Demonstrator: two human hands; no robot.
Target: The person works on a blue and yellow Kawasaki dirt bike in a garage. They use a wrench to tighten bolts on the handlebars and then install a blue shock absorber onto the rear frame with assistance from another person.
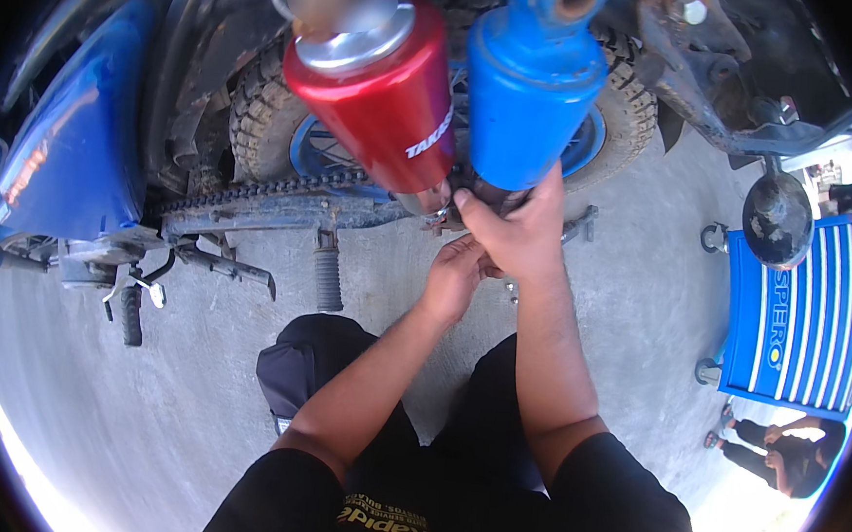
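Two thick cylinders stand side by side above my hands: a red shock absorber (382,102) with a silver upper end, and a blue shock absorber (530,87) with a round eye on top. My right hand (521,228) is closed around the narrow lower end of the blue one, its thumb pointing toward the foot of the red one. Just below, my left hand (457,273) has its fingertips pressed together, touching or very near my right hand. Whatever lies between those fingertips is hidden. The red one's lower end sits right beside my right thumb.
Behind the cylinders stand a knobby tyre (257,124) and a drive chain (274,193) above a metal bar. A ribbed footpeg (327,278) hangs from it. Blue bodywork (88,128) is at left. A blue tool chest (793,323) and a seated person (785,454) are at right.
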